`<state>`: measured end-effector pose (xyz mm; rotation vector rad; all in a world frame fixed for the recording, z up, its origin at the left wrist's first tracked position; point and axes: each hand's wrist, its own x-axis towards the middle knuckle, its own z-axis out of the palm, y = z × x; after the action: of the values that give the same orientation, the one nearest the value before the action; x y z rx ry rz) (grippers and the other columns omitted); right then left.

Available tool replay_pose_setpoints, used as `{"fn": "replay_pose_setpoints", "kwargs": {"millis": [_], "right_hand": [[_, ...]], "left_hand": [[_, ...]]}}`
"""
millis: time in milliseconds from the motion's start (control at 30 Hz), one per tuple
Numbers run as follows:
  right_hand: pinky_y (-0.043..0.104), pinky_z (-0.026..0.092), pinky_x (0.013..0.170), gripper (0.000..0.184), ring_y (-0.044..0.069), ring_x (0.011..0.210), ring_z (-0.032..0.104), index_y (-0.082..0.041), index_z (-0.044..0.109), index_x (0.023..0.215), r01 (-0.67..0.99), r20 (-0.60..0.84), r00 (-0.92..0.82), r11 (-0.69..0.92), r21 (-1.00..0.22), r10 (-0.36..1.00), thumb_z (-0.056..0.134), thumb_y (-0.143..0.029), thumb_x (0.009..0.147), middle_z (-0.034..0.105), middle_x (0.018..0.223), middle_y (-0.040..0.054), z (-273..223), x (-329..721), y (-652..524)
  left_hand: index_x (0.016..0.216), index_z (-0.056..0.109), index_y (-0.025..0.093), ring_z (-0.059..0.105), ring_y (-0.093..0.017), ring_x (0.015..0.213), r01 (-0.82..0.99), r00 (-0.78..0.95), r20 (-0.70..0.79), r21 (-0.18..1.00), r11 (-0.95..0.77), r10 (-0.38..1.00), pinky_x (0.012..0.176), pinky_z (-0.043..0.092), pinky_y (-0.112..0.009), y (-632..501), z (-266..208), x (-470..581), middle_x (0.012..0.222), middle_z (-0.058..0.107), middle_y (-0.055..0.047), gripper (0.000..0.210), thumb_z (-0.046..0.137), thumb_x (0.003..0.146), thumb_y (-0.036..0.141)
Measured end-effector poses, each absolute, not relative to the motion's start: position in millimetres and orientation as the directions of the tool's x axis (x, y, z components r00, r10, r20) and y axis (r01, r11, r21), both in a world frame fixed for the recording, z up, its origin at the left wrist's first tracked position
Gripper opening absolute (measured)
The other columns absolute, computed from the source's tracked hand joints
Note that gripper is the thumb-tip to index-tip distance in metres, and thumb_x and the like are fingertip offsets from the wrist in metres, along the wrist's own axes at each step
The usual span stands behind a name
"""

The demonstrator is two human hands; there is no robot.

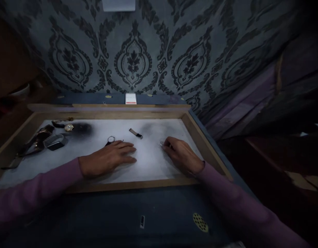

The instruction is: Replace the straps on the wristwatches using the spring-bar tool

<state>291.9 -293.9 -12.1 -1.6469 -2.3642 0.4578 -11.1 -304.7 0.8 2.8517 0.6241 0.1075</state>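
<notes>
Over the white floor of a shallow wooden tray (148,184), my left hand (109,158) lies palm down with its fingers apart. Just beyond its knuckles is a round-faced watch (111,139), partly covered by the hand. A loose watch strap (135,133) with a buckle rests between my two hands, farther back. To the right, my right hand (183,153) is closed in a pinch. Between its thumb and finger a small, thin, shiny tool tip (161,144) sticks out to the left; its kind is too small to make out.
At the tray's left end lie a gold-faced watch (69,127), a smartwatch with a grey band (55,143) and several dark straps or bracelets (40,139). A small white card box (131,98) stands behind the back rim. Patterned wallpaper (133,58) rises behind; a blue cloth (109,213) lies under the tray.
</notes>
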Motion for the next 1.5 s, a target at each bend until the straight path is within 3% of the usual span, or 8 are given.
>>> {"fn": "replay_pose_setpoints", "kwargs": {"millis": [133,367,667,867,1100,1233,1367,1500], "right_hand": [[0.027,0.037,0.057,0.009,0.016,0.059,0.053,-0.019,0.053,0.081,0.757,0.184,-0.288,0.341,-0.557,0.94,0.051,-0.024,0.088,0.056,0.064,-0.0005,-9.6,295.5,-293.5],[0.022,0.04,0.044,0.019,0.009,0.05,0.049,-0.018,0.06,0.101,0.423,0.298,0.009,0.266,-0.866,0.955,0.061,-0.031,0.087,0.058,0.075,-0.0011,-3.4,295.2,-296.3],[0.022,0.047,0.045,0.018,0.01,0.053,0.056,-0.022,0.065,0.105,0.38,0.278,0.059,0.236,-0.895,0.959,0.066,-0.025,0.087,0.06,0.08,-0.0008,4.9,291.0,-303.6],[0.025,0.049,0.048,0.015,0.014,0.052,0.059,-0.024,0.067,0.102,0.465,0.241,0.031,0.199,-0.863,0.97,0.064,-0.03,0.088,0.061,0.067,-0.0006,11.5,292.3,-307.5],[0.028,0.053,0.044,0.02,0.02,0.054,0.066,-0.031,0.067,0.104,0.532,0.278,-0.079,0.276,-0.8,0.957,0.061,-0.042,0.089,0.07,0.077,0.0042,-0.9,297.3,-303.5],[0.028,0.051,0.038,0.02,0.021,0.05,0.066,-0.033,0.068,0.102,0.562,0.308,-0.112,0.316,-0.765,0.945,0.062,-0.046,0.087,0.072,0.074,0.0028,-8.2,301.0,-302.8],[0.029,0.049,0.041,0.019,0.019,0.049,0.064,-0.034,0.07,0.1,0.601,0.322,-0.094,0.312,-0.736,0.942,0.065,-0.045,0.086,0.068,0.065,0.0004,-7.5,301.6,-302.1],[0.029,0.048,0.043,0.018,0.019,0.052,0.064,-0.033,0.07,0.1,0.598,0.289,-0.113,0.297,-0.745,0.951,0.066,-0.044,0.086,0.068,0.065,0.0007,-2.6,297.3,-303.3]], "left_hand": [[0.139,0.045,0.036,0.024,-0.027,0.145,0.335,0.942,-0.11,0.322,-0.885,0.317,0.115,0.026,-0.05,-313.9,9.8,-26.6,0.156,0.031,-0.004,0.048,0.042,0.096,0.016],[0.14,0.04,0.047,0.026,-0.029,0.144,0.284,0.956,-0.02,0.303,-0.91,0.292,0.116,0.023,-0.054,-310.8,-10.8,-17.4,0.157,0.028,-0.001,0.057,0.049,0.094,0.014],[0.144,0.038,0.032,0.019,-0.032,0.146,0.318,0.941,0.031,0.261,-0.911,0.337,0.114,0.025,-0.06,-301.1,-22.0,18.0,0.156,0.03,-0.01,0.056,0.047,0.093,0.009],[0.135,0.049,0.021,0.032,-0.03,0.141,0.502,0.859,0.024,0.16,-0.85,0.512,0.113,0.027,-0.057,-291.7,-15.7,-5.7,0.143,0.05,-0.011,0.043,0.043,0.095,0.009],[0.124,0.058,0.019,0.042,-0.027,0.135,0.629,0.769,0.039,0.137,-0.765,0.639,0.111,0.032,-0.053,-278.7,-0.7,-30.4,0.129,0.062,-0.008,0.033,0.039,0.098,0.012],[0.125,0.057,0.021,0.042,-0.027,0.134,0.678,0.717,0.054,0.178,-0.714,0.695,0.109,0.036,-0.049,-281.3,2.8,-41.3,0.133,0.058,-0.009,0.029,0.046,0.098,0.023],[0.14,0.043,0.024,0.035,-0.032,0.137,0.735,0.665,-0.013,0.19,-0.651,0.747,0.105,0.04,-0.05,-293.6,4.5,-56.7,0.148,0.041,-0.013,0.046,0.051,0.095,0.034],[0.147,0.032,0.026,0.039,-0.03,0.135,0.773,0.622,-0.057,0.202,-0.602,0.781,0.105,0.042,-0.047,-302.9,3.6,-65.7,0.148,0.039,-0.012,0.051,0.044,0.098,0.032]]}}
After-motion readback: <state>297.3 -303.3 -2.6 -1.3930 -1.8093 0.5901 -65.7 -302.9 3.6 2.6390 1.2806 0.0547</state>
